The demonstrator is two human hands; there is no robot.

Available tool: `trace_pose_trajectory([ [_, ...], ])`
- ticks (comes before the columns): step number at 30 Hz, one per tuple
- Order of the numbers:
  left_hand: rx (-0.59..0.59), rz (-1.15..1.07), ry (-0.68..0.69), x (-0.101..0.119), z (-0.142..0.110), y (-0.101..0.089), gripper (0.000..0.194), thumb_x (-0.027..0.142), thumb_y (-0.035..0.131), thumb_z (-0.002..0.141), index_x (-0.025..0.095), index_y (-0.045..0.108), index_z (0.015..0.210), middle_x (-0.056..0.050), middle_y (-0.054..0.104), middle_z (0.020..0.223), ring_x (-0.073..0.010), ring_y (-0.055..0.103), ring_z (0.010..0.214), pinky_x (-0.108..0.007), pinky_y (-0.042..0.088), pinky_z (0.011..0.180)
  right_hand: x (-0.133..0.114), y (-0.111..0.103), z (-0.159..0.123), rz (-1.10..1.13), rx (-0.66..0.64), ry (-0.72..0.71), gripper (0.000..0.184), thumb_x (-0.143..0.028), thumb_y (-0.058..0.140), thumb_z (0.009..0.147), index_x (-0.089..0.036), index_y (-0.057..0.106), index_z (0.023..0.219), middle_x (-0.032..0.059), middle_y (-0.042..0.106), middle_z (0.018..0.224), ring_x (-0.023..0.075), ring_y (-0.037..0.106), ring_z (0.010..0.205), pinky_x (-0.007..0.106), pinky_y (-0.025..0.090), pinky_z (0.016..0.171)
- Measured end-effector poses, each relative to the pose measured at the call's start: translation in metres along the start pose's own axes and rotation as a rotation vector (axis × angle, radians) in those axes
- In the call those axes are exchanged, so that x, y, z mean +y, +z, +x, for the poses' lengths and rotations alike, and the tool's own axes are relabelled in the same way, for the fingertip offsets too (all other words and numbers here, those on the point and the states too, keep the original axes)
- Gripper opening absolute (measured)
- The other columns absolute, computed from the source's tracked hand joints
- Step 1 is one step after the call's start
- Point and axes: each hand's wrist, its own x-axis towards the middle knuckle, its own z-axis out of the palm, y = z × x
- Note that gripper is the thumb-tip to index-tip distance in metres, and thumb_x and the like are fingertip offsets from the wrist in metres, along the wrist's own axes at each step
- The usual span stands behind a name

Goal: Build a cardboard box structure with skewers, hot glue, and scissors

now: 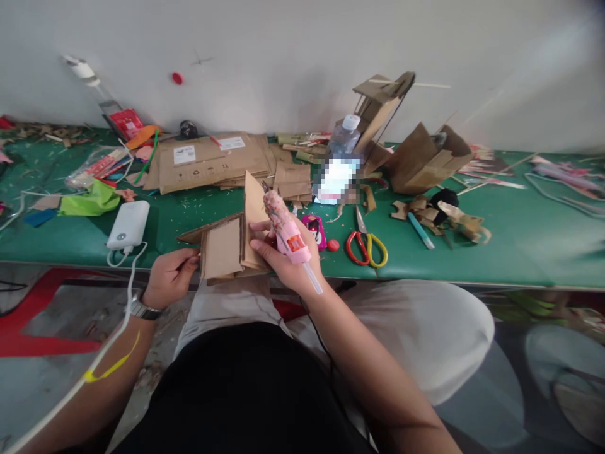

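Observation:
A folded brown cardboard piece [222, 248] with upright panels rests at the bench's front edge, above my lap. My left hand [169, 277] is closed at its left side, thumb and fingers pinching near the edge. My right hand [295, 268] is wrapped round a pink glue gun [288, 230], whose crusted nozzle end points up and away; a clear glue stick [312, 279] juts from its back toward my wrist. The thumb and fingertips of that hand also touch the cardboard's tall right panel [255, 208]. Part of the gun's handle is hidden by the palm.
Scissors [365, 246] with red and yellow handles lie right of my right hand, near a red cap [333, 244]. A white power bank [127, 225] with a cable sits left. Behind are flattened cardboard [203, 170], a bottle [345, 135], a lit screen [336, 180] and a cardboard box [411, 157].

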Motion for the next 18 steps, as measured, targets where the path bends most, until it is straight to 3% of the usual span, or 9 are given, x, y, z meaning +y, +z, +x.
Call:
trace_pose_trajectory([
  [5, -0.166, -0.070, -0.058, 0.006, 0.007, -0.010, 0.037, 0.039, 0.049, 0.100, 0.021, 0.062, 0.070, 0.001, 0.060, 0.054, -0.0139, 0.055, 0.050, -0.024, 0.042, 0.052, 0.000, -0.001, 0.000, -0.036, -0.022, -0.069, 0.041, -0.029, 0.086, 0.088, -0.029, 0.075, 0.127, 0.0040, 0.084, 0.111, 0.0233, 0.080, 0.095, 0.041, 0.067, 0.094],
  [8, -0.188, -0.100, -0.067, 0.006, 0.008, -0.010, 0.039, 0.038, 0.048, 0.101, 0.021, 0.057, 0.066, 0.001, 0.057, 0.053, -0.0132, 0.052, 0.049, -0.024, 0.040, 0.051, 0.001, -0.001, 0.000, -0.055, -0.009, -0.054, 0.042, -0.030, 0.085, 0.088, -0.029, 0.074, 0.129, 0.0044, 0.085, 0.111, 0.0241, 0.080, 0.096, 0.042, 0.068, 0.094],
  [10, -0.137, -0.079, -0.058, 0.005, 0.007, -0.008, 0.036, 0.039, 0.051, 0.099, 0.021, 0.062, 0.070, 0.000, 0.061, 0.056, -0.0140, 0.055, 0.051, -0.025, 0.042, 0.052, 0.002, 0.001, 0.000, -0.058, 0.000, -0.041, 0.042, -0.030, 0.085, 0.089, -0.029, 0.074, 0.130, 0.0047, 0.085, 0.111, 0.0243, 0.081, 0.097, 0.041, 0.068, 0.093],
  [15, 0.129, 0.022, -0.020, 0.002, -0.002, 0.001, 0.027, 0.037, 0.058, 0.095, 0.019, 0.073, 0.083, -0.007, 0.078, 0.078, -0.0204, 0.072, 0.072, -0.027, 0.053, 0.066, 0.005, 0.003, -0.002, 0.020, 0.025, -0.004, 0.043, -0.031, 0.083, 0.090, -0.028, 0.072, 0.131, 0.0047, 0.084, 0.110, 0.0256, 0.083, 0.105, 0.038, 0.069, 0.093],
  [18, 0.087, 0.016, -0.010, 0.003, -0.004, 0.001, 0.030, 0.037, 0.056, 0.096, 0.019, 0.072, 0.079, -0.005, 0.073, 0.067, -0.0186, 0.067, 0.062, -0.026, 0.050, 0.059, 0.001, 0.001, -0.002, 0.004, 0.006, -0.031, 0.029, -0.031, 0.084, 0.089, -0.027, 0.076, 0.116, 0.0051, 0.084, 0.107, 0.0264, 0.083, 0.106, 0.039, 0.068, 0.095],
])
